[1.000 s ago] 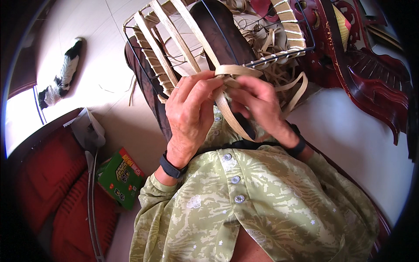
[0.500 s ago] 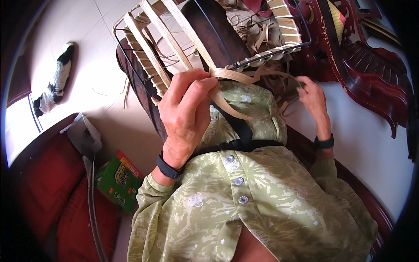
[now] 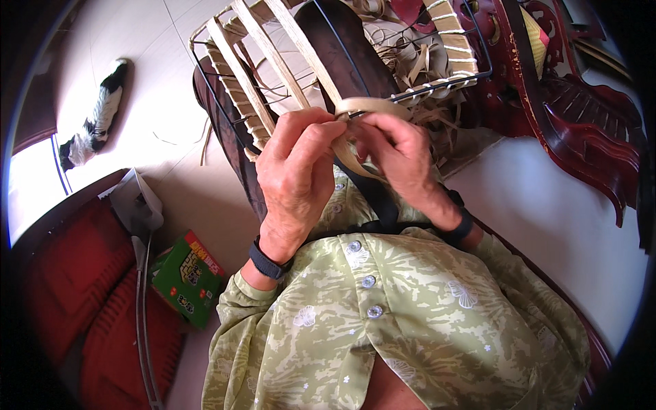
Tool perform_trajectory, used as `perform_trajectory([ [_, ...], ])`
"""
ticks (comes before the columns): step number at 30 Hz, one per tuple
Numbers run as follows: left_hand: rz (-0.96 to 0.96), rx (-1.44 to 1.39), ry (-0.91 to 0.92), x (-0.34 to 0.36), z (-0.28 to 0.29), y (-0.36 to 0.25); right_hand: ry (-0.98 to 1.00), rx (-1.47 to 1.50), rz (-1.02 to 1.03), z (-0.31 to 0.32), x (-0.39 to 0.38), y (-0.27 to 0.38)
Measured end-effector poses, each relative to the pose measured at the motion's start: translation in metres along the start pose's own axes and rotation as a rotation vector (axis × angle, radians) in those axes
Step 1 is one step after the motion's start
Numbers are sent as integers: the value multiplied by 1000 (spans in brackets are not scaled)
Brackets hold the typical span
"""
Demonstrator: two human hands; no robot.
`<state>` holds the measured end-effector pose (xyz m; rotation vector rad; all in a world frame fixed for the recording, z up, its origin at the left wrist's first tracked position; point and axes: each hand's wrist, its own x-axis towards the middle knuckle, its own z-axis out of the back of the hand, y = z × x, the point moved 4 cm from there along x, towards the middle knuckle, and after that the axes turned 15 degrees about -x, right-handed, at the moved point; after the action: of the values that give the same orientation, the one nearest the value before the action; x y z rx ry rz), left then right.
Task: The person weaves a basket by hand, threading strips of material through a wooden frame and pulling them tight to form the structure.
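Observation:
A black wire frame [image 3: 416,91] rests on my lap, its sides bound with tan strips and white lacing. Several broad tan strips [image 3: 311,56] run across it. At its near edge my left hand [image 3: 295,179] is closed, pinching a flat tan strip [image 3: 373,104] between thumb and forefinger. That strip loops up over the fingertips and hangs below them. Right beside them is my right hand [image 3: 404,158], its fingers bent in and closed at the same strip, slightly blurred. The exact crossing of strip and wire is hidden behind the fingers.
Loose tan strips [image 3: 417,65] lie heaped beyond the frame. Carved dark red furniture [image 3: 581,130] stands at the right. To the left are a red cushion [image 3: 75,273], a green box [image 3: 188,280] and a grey long-handled dustpan [image 3: 137,205]. A black-and-white animal [image 3: 102,116] lies on the floor.
My right hand has come in from the right to beside my left fingertips, and the strip's wide loop has drawn smaller. The left hand keeps its pinch at the frame's edge.

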<state>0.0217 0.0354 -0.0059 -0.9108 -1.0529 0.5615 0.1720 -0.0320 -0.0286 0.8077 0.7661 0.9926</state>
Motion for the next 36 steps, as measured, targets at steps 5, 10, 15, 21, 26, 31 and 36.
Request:
perform_trajectory([
  [5,47,-52,-33,0,1,-1,-182,-616,-16,88,-28,-60],
  [10,23,-66,-14,2,-3,3,-160,-1416,-534,230,-90,-248],
  [15,38,-39,-6,3,0,1,127,-856,-558,152,-34,-114],
  [21,36,-36,-25,1,-1,1,130,-424,-80,26,-17,12],
  [26,18,-42,-31,2,0,1,88,-99,166,-4,6,9],
  [31,39,-23,-27,0,1,0,208,100,-128,12,1,2],
  [36,20,-15,-64,2,-1,1,-41,-465,-319,107,-33,-62],
])
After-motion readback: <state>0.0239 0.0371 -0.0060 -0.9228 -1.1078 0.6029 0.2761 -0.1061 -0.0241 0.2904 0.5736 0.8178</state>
